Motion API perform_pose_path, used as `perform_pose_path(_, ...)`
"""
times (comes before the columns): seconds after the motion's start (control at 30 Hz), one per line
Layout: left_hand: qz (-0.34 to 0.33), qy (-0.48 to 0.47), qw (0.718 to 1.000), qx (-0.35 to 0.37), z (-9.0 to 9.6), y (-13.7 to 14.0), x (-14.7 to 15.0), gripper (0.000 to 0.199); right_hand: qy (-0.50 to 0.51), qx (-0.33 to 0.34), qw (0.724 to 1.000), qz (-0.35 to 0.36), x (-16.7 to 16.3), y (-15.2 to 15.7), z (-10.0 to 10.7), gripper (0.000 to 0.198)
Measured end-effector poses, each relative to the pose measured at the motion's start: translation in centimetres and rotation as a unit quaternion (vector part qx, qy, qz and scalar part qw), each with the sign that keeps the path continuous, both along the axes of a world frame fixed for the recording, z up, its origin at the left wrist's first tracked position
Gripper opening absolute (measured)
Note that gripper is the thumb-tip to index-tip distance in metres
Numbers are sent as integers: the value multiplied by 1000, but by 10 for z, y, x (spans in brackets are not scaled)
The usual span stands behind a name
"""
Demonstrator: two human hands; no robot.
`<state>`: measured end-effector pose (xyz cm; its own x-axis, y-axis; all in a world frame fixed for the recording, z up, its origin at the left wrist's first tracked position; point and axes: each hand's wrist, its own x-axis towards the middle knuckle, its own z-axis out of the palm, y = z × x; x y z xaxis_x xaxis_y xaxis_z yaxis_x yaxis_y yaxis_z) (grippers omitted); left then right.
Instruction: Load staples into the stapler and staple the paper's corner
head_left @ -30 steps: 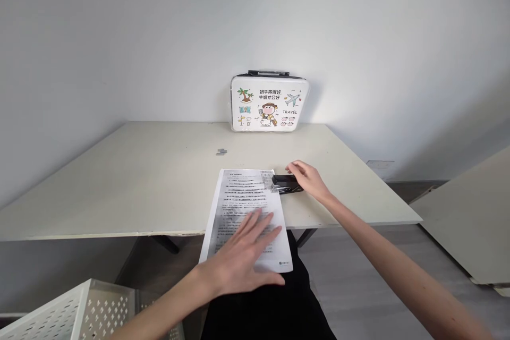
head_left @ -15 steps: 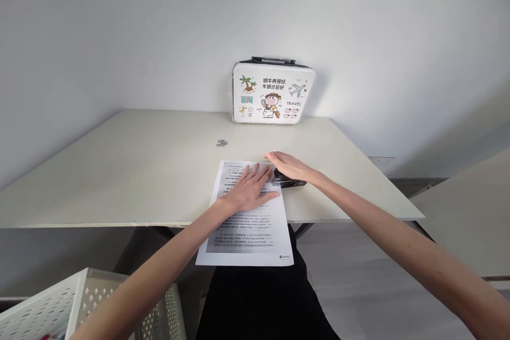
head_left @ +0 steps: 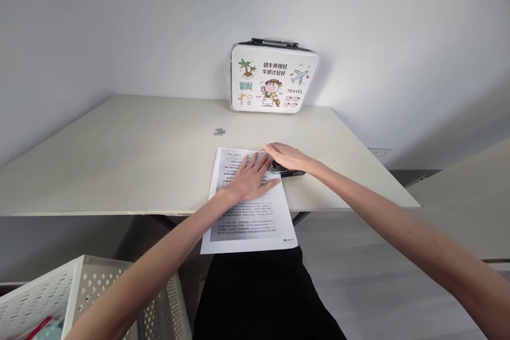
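A printed sheet of paper [head_left: 251, 228] lies on the table, its near end hanging over the front edge toward my lap. My left hand [head_left: 249, 180] rests flat on its upper half, fingers spread and holding nothing. At the sheet's right edge is a black stapler [head_left: 292, 173], its front end over the paper. My right hand [head_left: 287, 156] covers the top of the stapler from above, palm down with fingers together. The stapler's upper part is mostly hidden under that hand.
Several small grey staple strips [head_left: 219, 132] lie beyond the sheet on the pale table [head_left: 119, 170]. A white case [head_left: 274, 79] with cartoon prints stands against the wall. Below the table at the left is a white perforated basket [head_left: 75, 287] with some items inside.
The view has tilted down a little, so everything sits higher in the picture. My right hand appears slightly lower over the stapler. My left hand stays flat on the paper.
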<state>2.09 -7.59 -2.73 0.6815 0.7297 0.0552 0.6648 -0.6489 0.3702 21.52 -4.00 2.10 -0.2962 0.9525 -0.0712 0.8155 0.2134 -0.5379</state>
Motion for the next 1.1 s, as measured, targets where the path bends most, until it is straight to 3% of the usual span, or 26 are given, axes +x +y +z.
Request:
perform_pose_path(0.27,0,-6,1000,13,-6,2,2,89,-19,16,1000,9,-1,1,-4,56)
perform_pose_path(0.6,12,-4,1000,7,0,-2,3,87,-38,43,998,2,-4,5,-13,51)
perform_pose_path(1.1,23,15,1000,11,2,-4,6,87,-125,31,992,-11,-12,0,-2,42)
